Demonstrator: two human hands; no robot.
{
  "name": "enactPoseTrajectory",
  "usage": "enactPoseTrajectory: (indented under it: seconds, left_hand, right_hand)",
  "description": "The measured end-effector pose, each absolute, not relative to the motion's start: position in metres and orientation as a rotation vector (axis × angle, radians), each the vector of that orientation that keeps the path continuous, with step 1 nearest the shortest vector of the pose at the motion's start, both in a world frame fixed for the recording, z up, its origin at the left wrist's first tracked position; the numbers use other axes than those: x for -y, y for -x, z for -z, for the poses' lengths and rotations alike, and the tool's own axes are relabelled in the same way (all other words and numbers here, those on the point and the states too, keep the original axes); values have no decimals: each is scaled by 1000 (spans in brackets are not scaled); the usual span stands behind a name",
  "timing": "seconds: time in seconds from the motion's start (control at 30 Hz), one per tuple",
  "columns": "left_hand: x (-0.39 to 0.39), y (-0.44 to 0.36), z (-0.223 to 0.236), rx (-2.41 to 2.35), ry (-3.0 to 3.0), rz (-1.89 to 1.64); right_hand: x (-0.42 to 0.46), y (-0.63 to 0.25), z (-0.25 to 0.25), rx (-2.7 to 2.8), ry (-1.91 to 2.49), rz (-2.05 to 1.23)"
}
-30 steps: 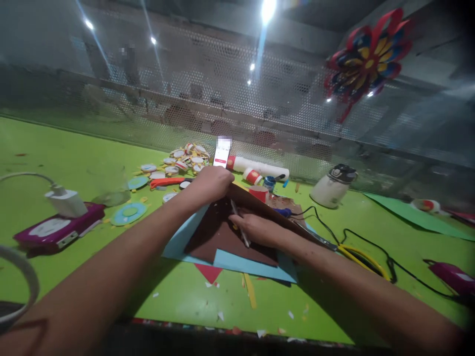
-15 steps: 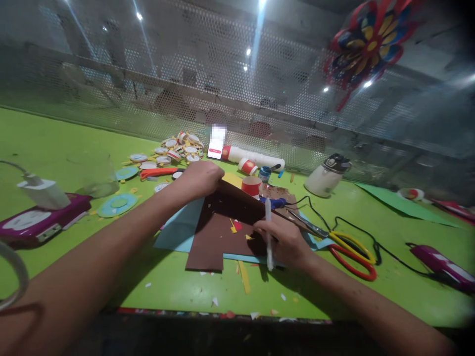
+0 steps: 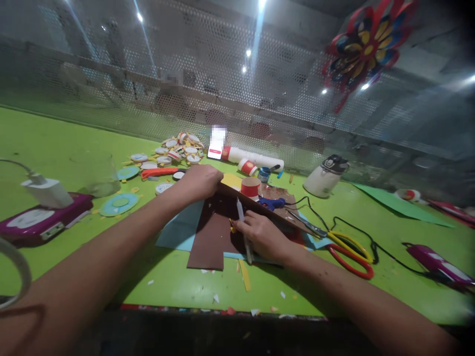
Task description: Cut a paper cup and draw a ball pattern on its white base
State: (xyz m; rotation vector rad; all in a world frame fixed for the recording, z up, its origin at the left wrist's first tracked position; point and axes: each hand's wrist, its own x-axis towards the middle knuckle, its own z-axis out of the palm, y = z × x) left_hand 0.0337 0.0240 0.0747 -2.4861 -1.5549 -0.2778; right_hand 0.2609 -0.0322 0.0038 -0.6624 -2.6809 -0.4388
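Observation:
My left hand (image 3: 203,181) is closed on the raised far edge of a sheet of brown paper (image 3: 208,245), which is lifted up at the back. A white pen (image 3: 239,209) is gripped in my right hand (image 3: 264,238) and stands slanted over the lower part of the brown sheet. The right fingertips are close to small yellow scraps (image 3: 232,228) lying on the brown. Light blue paper (image 3: 177,231) sticks out from beneath. Just behind the lifted sheet are a red paper cup (image 3: 251,188) and a blue glue gun (image 3: 272,203).
Scissors (image 3: 351,267) with red and yellow handles lie to the right. Paper-cup crafts (image 3: 181,148) are heaped behind, near a lit phone (image 3: 216,143) and stacked cups (image 3: 256,158). A kettle-like bottle (image 3: 326,177) stands at right. A purple power strip (image 3: 48,220) sits at left.
The pen in my right hand swung right, clear of the yellow and red scraps, then came back left over them. My left hand keeps the sheet raised. The camera view shifted slightly.

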Motion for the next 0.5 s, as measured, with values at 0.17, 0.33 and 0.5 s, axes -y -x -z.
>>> enactPoseTrajectory:
  seconds: [0.17, 0.33, 0.5]
  left_hand:
    - [-25, -30, -68, 1549, 2492, 241]
    - [-15, -27, -57, 1473, 2541, 233]
    - [10, -18, -38, 1285, 2665, 310]
  right_hand:
    - [45, -271, -10, 2490, 617, 413]
    - [72, -292, -29, 2222, 688, 301]
    - [71, -312, -38, 2024, 805, 229]
